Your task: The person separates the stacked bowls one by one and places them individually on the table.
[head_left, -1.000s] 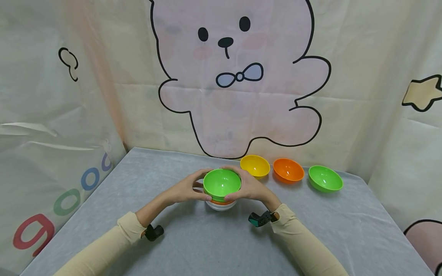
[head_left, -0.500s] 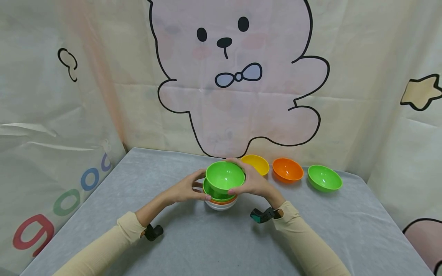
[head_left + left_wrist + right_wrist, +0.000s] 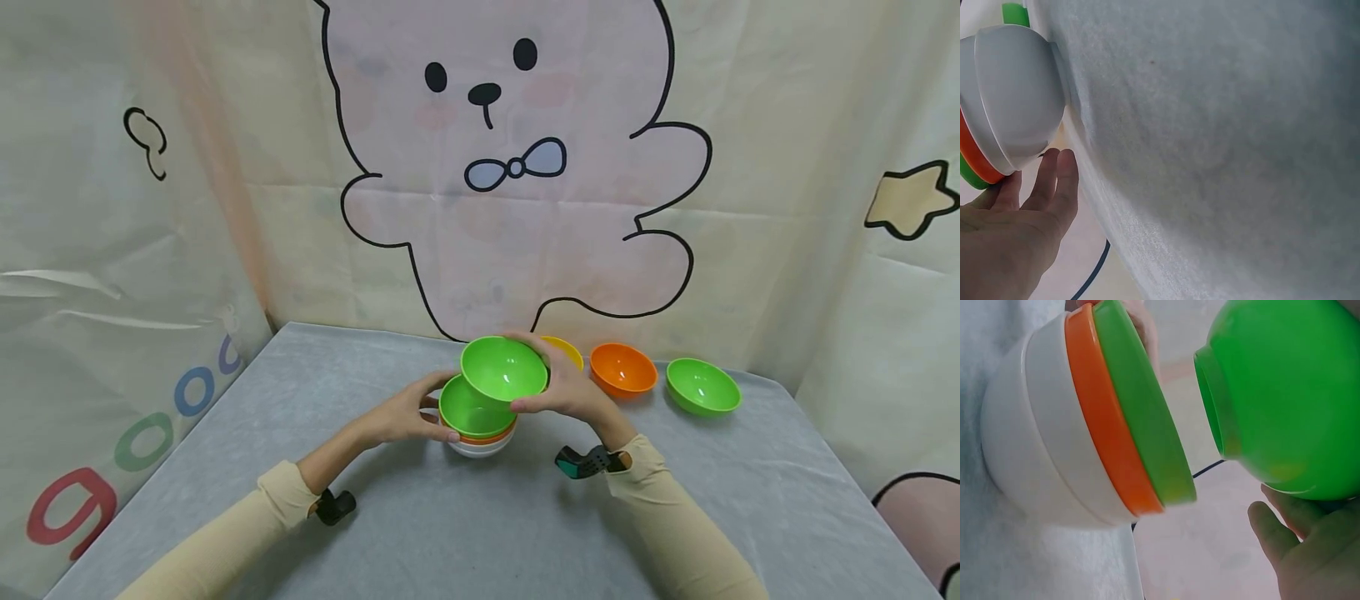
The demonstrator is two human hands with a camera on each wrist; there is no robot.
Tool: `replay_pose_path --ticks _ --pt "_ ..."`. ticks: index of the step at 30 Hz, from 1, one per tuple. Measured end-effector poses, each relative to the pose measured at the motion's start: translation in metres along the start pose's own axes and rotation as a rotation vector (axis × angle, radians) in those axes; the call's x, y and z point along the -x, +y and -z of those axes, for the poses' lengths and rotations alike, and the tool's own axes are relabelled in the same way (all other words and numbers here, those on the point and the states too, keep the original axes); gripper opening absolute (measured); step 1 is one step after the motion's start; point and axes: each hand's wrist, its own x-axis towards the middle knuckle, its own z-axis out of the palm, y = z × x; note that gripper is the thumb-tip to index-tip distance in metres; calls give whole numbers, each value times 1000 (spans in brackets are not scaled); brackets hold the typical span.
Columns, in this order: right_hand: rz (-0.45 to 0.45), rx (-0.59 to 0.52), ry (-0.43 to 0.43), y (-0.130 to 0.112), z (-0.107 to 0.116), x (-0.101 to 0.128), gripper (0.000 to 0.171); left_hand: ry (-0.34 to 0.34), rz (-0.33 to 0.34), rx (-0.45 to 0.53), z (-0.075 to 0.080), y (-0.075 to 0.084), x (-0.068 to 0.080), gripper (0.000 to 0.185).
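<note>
While the right hand, curved wide, grips one glossy green bowl above one stack, the left hand likewise holds that stack. Three more bowls — yellow, orange, green — stand behind on the worktop.

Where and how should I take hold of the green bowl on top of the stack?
Probably pinch its rim from the right: the green bowl nests in the orange bowl, so little else protrudes, and the left hand is on the left side. The right hand holds another bowl.

grey tablecloth, cream backdrop with cartoon bear, blue bow tie, yellow star, coloured letters
</note>
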Motion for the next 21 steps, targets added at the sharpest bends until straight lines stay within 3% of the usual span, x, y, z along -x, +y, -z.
replay_pose_path --ticks 12,21 --pt "12 107 89 1 26 21 94 -3 30 -18 1 -1 0 90" --pt "-25 188 116 3 39 41 94 -2 44 -29 2 0 0 90"
